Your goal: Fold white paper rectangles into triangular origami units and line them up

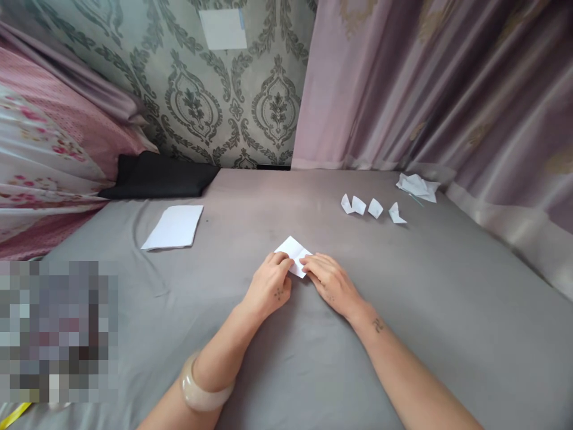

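A small white sheet of paper point(293, 249) lies turned like a diamond on the grey cloth, with a crease running across it. Curled fingers of my left hand point(272, 283) grip its left corner. On the opposite side, my right hand point(333, 280) has its bent fingers on the right corner, the thumb tucked low and partly hidden. Between the two sets of fingertips the paper's middle shows. Farther right stand several small folded paper pieces, among them one folded piece point(375, 208) and a pointed one point(396, 214).
A stack of white paper point(174, 227) lies to the left, with a black folded cloth point(165, 174) behind it. Loose white papers point(418, 186) sit at the back right. Curtains point(380, 83) hang along the right side. A yellow strip point(17, 413) shows at lower left.
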Demonstrator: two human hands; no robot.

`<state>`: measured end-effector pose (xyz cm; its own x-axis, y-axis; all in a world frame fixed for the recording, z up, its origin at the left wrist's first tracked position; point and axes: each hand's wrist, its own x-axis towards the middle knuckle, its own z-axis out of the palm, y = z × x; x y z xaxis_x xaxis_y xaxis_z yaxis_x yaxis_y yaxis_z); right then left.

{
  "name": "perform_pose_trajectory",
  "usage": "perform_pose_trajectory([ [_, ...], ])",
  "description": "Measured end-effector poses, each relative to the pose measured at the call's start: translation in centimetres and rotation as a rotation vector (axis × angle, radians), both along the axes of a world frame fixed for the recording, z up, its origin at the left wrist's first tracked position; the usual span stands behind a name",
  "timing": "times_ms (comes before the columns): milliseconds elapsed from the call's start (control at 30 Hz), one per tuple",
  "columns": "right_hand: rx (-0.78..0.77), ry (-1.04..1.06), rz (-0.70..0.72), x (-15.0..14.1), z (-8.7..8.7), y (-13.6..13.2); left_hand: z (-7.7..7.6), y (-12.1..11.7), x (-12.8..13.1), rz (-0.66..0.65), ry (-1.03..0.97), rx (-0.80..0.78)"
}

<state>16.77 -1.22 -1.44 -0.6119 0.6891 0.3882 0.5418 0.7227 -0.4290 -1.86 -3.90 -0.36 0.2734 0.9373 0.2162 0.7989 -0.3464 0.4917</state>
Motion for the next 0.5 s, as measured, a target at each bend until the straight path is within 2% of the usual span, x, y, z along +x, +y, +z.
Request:
perform_pose_trajectory([
  [133,-0.024,-0.008,-0.028,0.2,0.6,-0.5,0.1,-0.5,0.4,0.089,0.022,-0.025],
  [267,-0.104,-0.055,-0.125,0.3,0.9,-0.6,0.0,-0.6,0.6,0.12,-0.021,-0.01],
  [500,-0.204,0.015,-0.228,0.1,0.2,0.0,-1.4,-0.7,0.6,0.156,-0.098,0.08],
])
